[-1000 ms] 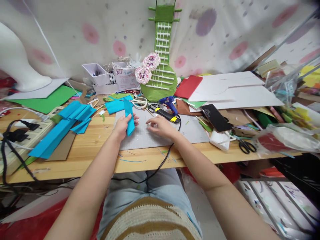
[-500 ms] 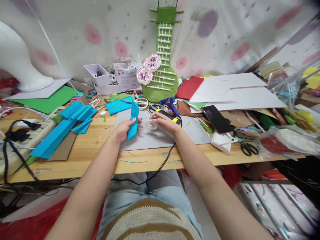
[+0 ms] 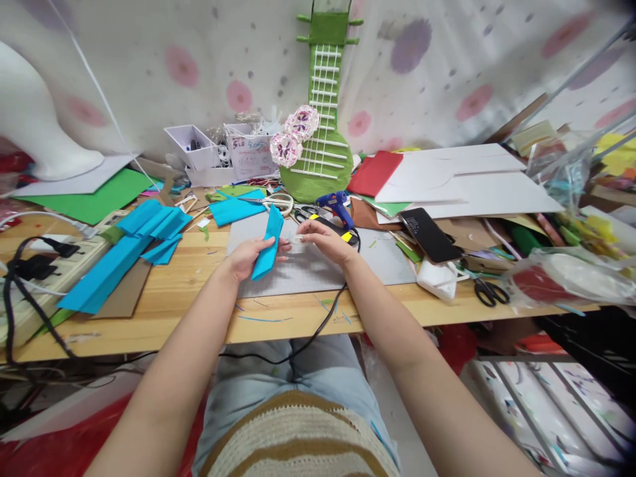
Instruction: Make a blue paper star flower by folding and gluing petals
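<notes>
My left hand [image 3: 248,258] is closed around a folded piece of bright blue paper [image 3: 267,246], thumb on its near face and fingertips showing past its right edge. Held upright, the piece leans to the right at its top. My right hand [image 3: 322,240] is beside it, fingers bent over a small roll of clear tape [image 3: 297,246], mostly hidden and hard to make out. Both hands hover over a grey board [image 3: 387,262]. Behind them a blue glue gun [image 3: 338,205] and light-handled scissors [image 3: 279,202] lie on the table.
A green paper-covered instrument model [image 3: 318,159] stands at the back. More blue pieces [image 3: 124,252] lie left, near a power strip [image 3: 59,278]. On the right are a phone [image 3: 430,235], black scissors [image 3: 491,292] and white boards [image 3: 477,185]. A black cable crosses the front edge.
The blue piece has tilted further right and its top has dropped. My left fingertips have moved right, nearer the right hand, which has closed more over the clear roll.
</notes>
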{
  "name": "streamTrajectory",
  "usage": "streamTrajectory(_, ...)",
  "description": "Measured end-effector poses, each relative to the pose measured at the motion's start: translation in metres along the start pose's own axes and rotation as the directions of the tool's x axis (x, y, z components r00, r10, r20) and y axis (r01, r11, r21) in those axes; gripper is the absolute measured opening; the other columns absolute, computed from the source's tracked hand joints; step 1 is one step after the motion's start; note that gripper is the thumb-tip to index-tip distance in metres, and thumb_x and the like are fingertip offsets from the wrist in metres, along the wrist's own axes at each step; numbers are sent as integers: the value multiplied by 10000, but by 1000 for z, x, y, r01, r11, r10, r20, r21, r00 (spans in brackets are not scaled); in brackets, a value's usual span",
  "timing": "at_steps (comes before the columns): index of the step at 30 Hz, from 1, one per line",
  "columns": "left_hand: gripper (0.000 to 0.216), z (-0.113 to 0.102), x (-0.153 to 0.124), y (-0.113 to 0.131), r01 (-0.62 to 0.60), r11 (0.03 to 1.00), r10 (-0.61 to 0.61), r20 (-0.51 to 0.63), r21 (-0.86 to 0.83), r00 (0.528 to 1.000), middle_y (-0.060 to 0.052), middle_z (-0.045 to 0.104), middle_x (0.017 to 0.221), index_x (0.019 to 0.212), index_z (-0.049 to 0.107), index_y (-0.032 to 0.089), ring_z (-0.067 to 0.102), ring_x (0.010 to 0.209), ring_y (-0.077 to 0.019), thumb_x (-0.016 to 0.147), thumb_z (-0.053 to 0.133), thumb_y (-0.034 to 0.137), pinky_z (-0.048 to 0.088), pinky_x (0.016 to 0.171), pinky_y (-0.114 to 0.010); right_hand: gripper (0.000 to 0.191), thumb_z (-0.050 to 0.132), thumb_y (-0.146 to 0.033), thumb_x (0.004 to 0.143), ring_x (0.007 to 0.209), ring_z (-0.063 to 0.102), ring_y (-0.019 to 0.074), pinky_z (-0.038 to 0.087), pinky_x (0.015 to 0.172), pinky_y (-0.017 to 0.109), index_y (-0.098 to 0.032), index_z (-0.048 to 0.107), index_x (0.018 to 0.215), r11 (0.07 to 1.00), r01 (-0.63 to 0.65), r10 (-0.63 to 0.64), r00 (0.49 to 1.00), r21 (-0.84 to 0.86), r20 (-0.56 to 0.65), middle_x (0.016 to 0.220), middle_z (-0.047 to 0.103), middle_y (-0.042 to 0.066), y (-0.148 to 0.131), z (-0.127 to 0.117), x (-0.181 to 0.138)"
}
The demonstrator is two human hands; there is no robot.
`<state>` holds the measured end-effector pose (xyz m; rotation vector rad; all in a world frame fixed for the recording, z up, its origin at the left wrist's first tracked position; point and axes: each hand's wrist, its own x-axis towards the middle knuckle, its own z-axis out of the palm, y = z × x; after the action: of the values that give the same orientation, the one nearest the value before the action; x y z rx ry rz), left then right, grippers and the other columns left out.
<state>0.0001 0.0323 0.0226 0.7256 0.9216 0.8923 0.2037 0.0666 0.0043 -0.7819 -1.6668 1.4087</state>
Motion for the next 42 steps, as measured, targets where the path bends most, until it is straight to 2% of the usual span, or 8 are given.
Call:
streamTrajectory(5,158,1,2,-1,-10,1000,9,-60,-6,998,-148,699,928,835,687,73,654,939,-241,812,537,114,552,821,-391,198,582,-334,758,895,524,137,382,875,305,-185,591,888,994,62,-60,998,-92,30,915,593,14,-2,1,1)
streamTrajectory(10,135,2,1,-1,-26,1000,26,-81,4,996,-151,701,912,804,693,73,657,928,-251,794,563,110,562,799,-397,204,585,-357,774,931,529,150,374,893,318,-186,612,883,969,107,-109,994,-222,7,938,611,25,-6,2,-2)
streamTrajectory(21,156,0,2,-1,-45,999,45,-66,3,997,-169,686,993,863,697,70,638,985,-270,785,568,112,557,815,-395,224,593,-378,768,903,536,149,389,859,312,-188,616,885,977,99,-103,995,-188,-14,924,614,22,-5,0,-3)
streamTrajectory(25,166,2,2,-1,-52,999,54,-97,16,994,-166,691,969,889,690,65,644,966,-261,783,569,105,564,792,-391,222,586,-377,779,920,536,157,374,886,330,-186,620,887,959,124,-128,992,-256,1,928,620,26,-7,1,-3)
streamTrajectory(34,173,-2,2,0,-110,994,112,-107,26,988,-127,692,965,874,682,69,653,778,-157,798,528,91,564,772,-325,255,576,-413,786,956,517,168,349,914,332,-187,614,897,913,129,-151,988,-387,-28,952,617,31,-16,2,-5)
streamTrajectory(38,186,-6,5,1,-132,991,129,-86,-32,988,-115,692,944,893,674,62,622,661,-94,814,509,98,554,774,-273,242,555,-386,797,927,504,161,359,888,323,-182,597,921,888,135,-171,984,-439,-42,938,596,33,-15,1,-4)
streamTrajectory(42,223,-10,7,4,-147,983,141,-61,-109,988,-109,677,964,970,658,62,606,619,-67,826,491,95,550,774,-252,239,570,-354,784,896,479,168,353,855,314,-178,597,944,816,105,-183,980,-568,-82,853,588,27,-12,3,-1)
